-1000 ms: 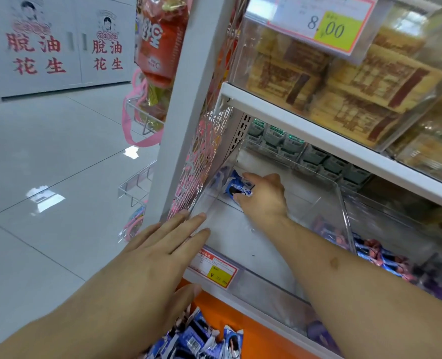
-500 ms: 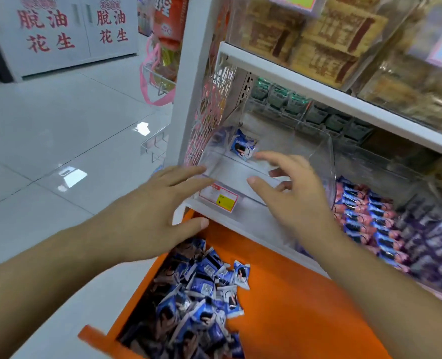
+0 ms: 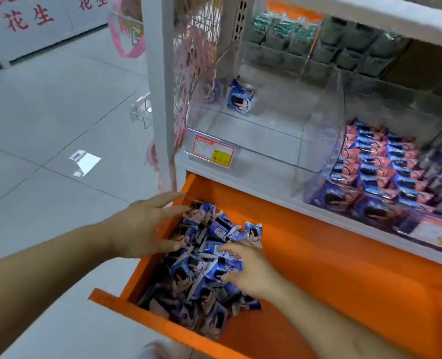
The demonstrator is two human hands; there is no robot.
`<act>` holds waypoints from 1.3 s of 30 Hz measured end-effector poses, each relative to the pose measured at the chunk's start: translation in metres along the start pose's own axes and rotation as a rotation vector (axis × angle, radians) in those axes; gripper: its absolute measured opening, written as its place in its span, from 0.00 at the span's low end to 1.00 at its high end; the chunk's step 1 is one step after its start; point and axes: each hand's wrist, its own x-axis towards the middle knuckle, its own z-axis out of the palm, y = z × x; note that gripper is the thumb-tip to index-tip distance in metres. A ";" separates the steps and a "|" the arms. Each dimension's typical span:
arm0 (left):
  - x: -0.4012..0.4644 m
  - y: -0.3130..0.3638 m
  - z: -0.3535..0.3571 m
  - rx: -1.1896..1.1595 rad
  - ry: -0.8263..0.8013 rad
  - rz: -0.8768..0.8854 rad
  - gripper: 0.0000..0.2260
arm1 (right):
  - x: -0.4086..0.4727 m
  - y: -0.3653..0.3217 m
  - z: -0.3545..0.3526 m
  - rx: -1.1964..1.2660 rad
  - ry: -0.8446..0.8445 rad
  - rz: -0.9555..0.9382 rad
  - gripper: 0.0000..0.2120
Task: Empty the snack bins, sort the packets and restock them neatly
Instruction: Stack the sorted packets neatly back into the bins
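Observation:
A heap of small blue-and-white snack packets [image 3: 201,270] lies at the left end of an open orange drawer [image 3: 331,275]. My left hand [image 3: 147,229] hovers with fingers spread over the heap's upper left edge. On top of the heap rests my right hand [image 3: 245,270], fingers curled down onto the packets; I cannot tell whether it grips one. Above the drawer, a clear plastic bin [image 3: 318,141] on the shelf holds a single blue packet [image 3: 240,101] standing near its back left corner.
The neighbouring clear bin to the right is packed with rows of pink-and-blue packets [image 3: 380,161]. Green packets [image 3: 292,29] fill bins further back. A red-and-yellow price tag [image 3: 213,150] fronts the near-empty bin. A white shelf post [image 3: 160,86] stands left, then tiled floor [image 3: 46,138].
Both hands have dropped from the clear bin to the packet heap in the drawer. The right hand let go of the single packet, which stays in the bin. The view tilted downward.

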 end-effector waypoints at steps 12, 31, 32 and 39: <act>0.010 0.008 -0.008 -0.070 -0.043 -0.048 0.32 | 0.025 -0.008 0.012 0.071 0.075 0.080 0.19; -0.001 0.004 -0.043 -0.441 0.121 -0.227 0.08 | 0.033 -0.065 0.039 0.074 -0.069 -0.132 0.27; 0.000 0.004 -0.042 -0.448 0.114 -0.223 0.08 | 0.039 -0.059 0.048 0.017 -0.075 -0.142 0.28; 0.002 0.005 -0.043 -0.514 0.083 -0.231 0.11 | 0.046 -0.047 0.060 -0.056 -0.011 -0.143 0.15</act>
